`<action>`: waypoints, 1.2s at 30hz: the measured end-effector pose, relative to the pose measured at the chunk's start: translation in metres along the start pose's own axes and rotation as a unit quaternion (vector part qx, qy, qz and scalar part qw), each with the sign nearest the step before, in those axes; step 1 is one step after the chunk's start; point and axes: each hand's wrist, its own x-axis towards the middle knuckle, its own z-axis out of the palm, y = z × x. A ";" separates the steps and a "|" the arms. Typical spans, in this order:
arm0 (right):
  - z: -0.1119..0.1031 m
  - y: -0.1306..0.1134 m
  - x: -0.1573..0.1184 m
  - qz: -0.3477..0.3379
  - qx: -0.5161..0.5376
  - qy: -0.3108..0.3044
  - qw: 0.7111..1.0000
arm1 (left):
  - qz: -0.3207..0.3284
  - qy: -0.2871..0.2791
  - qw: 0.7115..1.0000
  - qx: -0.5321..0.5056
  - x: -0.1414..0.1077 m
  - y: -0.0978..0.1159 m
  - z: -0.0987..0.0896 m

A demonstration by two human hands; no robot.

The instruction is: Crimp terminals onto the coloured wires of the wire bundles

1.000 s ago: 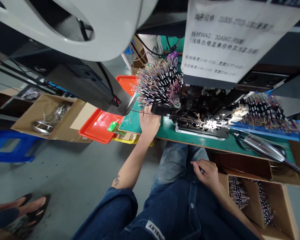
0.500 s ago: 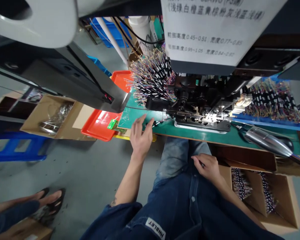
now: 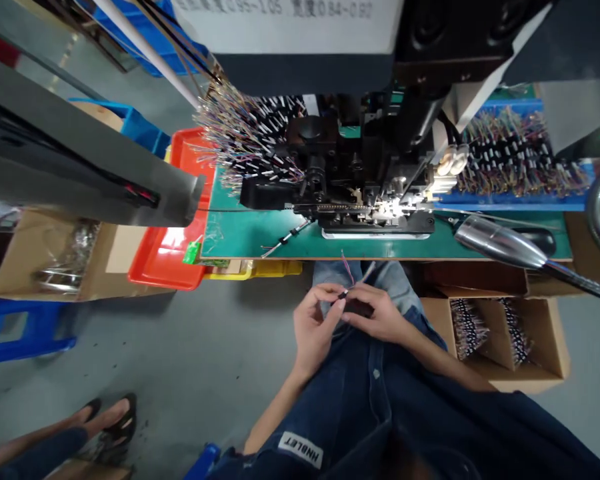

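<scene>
As the left hand (image 3: pixel 316 328) and right hand (image 3: pixel 380 313) are meeting over the wearer's lap (image 3: pixel 400 283), their nearly closed fingertips are pinching a wire bundle (image 3: pixel 343 294), its loose ends pointing toward the counter (image 3: pixel 380 249). A second bundle (image 3: pixel 287 237) is lying slantwise there, nearer the left hand, while a partitioned cardboard box (image 3: pixel 530 385) is sitting at right.

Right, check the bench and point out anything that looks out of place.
One short wire bundle lies slantwise and alone on the green bench top, in front of the machine. It looks a bit stray because similar bundles are massed in a pile farther back. I see nothing clearly spilled or damaged.
</scene>
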 end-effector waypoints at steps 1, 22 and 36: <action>0.003 -0.004 0.002 0.003 0.024 0.001 1.000 | -0.022 -0.002 0.999 -0.038 -0.003 -0.002 0.011; -0.055 -0.033 -0.020 0.023 0.083 -0.059 0.995 | -0.069 -0.138 0.979 -0.131 0.056 0.032 0.061; -0.092 -0.064 0.042 0.005 0.018 0.116 0.993 | -0.087 -0.120 0.985 -0.092 0.057 0.046 0.057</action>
